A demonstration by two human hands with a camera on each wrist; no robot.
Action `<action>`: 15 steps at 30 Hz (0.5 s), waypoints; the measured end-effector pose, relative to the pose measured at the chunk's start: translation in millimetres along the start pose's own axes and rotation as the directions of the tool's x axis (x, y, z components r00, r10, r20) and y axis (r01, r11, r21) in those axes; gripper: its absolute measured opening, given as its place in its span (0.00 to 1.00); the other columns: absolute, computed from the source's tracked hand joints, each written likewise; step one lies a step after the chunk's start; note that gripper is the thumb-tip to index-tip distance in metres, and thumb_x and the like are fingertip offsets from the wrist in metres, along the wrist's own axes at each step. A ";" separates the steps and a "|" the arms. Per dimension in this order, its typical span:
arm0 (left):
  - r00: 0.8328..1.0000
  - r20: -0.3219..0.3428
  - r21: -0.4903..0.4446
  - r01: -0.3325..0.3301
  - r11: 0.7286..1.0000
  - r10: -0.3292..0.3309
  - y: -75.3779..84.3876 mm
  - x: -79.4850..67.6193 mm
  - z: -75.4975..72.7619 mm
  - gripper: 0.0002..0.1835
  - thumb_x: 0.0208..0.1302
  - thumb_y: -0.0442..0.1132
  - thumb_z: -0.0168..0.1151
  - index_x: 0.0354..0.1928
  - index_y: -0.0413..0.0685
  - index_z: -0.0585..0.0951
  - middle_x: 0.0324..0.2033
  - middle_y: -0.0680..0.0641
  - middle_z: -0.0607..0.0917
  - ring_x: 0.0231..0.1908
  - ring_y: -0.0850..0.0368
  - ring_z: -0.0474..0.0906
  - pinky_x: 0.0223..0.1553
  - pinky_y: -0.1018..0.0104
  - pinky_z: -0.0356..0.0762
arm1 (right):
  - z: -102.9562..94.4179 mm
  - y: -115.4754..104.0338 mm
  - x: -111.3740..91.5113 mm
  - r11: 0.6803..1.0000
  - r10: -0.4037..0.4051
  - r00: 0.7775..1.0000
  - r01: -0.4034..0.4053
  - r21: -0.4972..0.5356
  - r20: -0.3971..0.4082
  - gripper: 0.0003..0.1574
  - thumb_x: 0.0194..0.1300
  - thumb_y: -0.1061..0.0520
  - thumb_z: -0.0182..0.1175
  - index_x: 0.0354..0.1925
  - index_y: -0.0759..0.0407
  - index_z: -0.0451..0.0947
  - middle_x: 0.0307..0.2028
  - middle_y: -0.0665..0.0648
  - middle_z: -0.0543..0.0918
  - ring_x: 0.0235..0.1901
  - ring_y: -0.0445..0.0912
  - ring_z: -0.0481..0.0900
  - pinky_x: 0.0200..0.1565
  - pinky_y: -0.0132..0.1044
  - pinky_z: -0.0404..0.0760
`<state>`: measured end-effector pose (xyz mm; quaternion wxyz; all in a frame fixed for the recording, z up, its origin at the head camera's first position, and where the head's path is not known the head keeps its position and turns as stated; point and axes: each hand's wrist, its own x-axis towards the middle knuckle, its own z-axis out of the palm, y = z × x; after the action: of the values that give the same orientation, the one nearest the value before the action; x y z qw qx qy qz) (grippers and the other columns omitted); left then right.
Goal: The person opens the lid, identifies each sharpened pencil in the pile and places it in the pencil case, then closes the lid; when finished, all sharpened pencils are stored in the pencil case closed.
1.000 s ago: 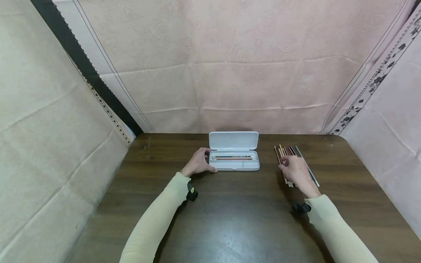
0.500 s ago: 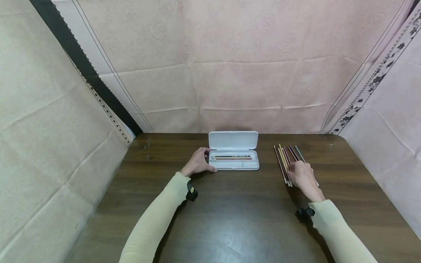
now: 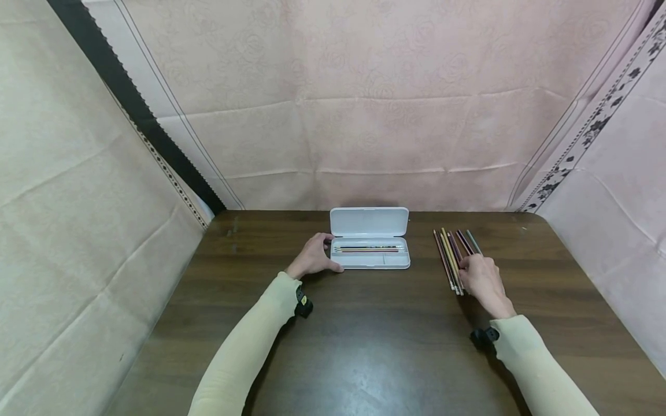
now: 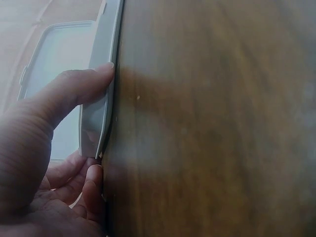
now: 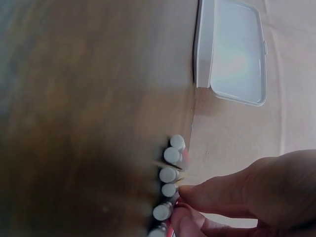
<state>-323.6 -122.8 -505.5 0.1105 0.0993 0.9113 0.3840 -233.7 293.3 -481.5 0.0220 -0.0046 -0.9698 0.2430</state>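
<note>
A white pencil case (image 3: 398, 263) lies with its lid (image 3: 369, 222) raised at the back. Inside it are a few pencils (image 3: 366, 249) lying lengthwise. My left hand (image 3: 315, 254) grips its left end, thumb on the front wall (image 4: 97, 121) and fingers around the end in the left wrist view. To the right, several pencils (image 3: 448, 260) lie side by side on the table. My right hand (image 3: 481, 278) is over the right part of this row, with thumb and fingertips pinching a pencil (image 5: 169, 190) near its white end. The hand hides parts of the rightmost pencils.
The brown wooden table (image 3: 364, 341) reaches to a pale cloth backdrop (image 3: 406, 133) close behind the case lid. More cloth hangs at the left and right sides. Dark wrist cameras (image 3: 304, 303) are strapped over the light sleeves (image 3: 255, 346).
My right hand has shifted right and slightly toward me along the pencil row, uncovering the left pencils. My left hand and the pencil case look unmoved.
</note>
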 end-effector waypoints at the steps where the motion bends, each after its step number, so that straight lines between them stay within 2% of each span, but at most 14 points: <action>1: 1.000 0.000 0.001 0.001 1.000 -0.001 0.1 -0.1 0.1 0.51 0.52 0.47 0.88 0.76 0.44 0.72 0.73 0.40 0.75 0.71 0.41 0.76 0.74 0.45 0.77 | -0.3 -0.2 -0.3 1.000 -0.001 1.000 0.001 -0.006 0.000 0.14 0.70 0.66 0.59 0.45 0.73 0.89 0.37 0.71 0.87 0.29 0.56 0.80 0.26 0.40 0.74; 8: 1.000 0.000 0.001 0.001 1.000 -0.001 0.4 -1.2 -0.5 0.51 0.52 0.46 0.88 0.76 0.44 0.72 0.73 0.39 0.75 0.71 0.41 0.76 0.74 0.45 0.77 | 0.1 2.4 0.7 1.000 0.021 0.999 -0.020 -0.020 0.028 0.09 0.70 0.66 0.60 0.35 0.68 0.85 0.30 0.67 0.83 0.25 0.53 0.77 0.25 0.39 0.71; 15: 1.000 -0.006 0.010 -0.002 1.000 0.002 0.6 -1.0 0.2 0.51 0.52 0.47 0.88 0.76 0.44 0.72 0.73 0.40 0.76 0.70 0.42 0.76 0.73 0.46 0.78 | -2.3 1.4 0.1 0.999 0.045 0.998 -0.045 0.000 0.053 0.10 0.70 0.64 0.63 0.29 0.66 0.82 0.25 0.62 0.80 0.22 0.50 0.76 0.23 0.39 0.72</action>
<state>-322.5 -122.5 -505.1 0.1068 0.0997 0.9135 0.3798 -233.7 295.6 -480.1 -0.0094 -0.0200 -0.9695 0.2441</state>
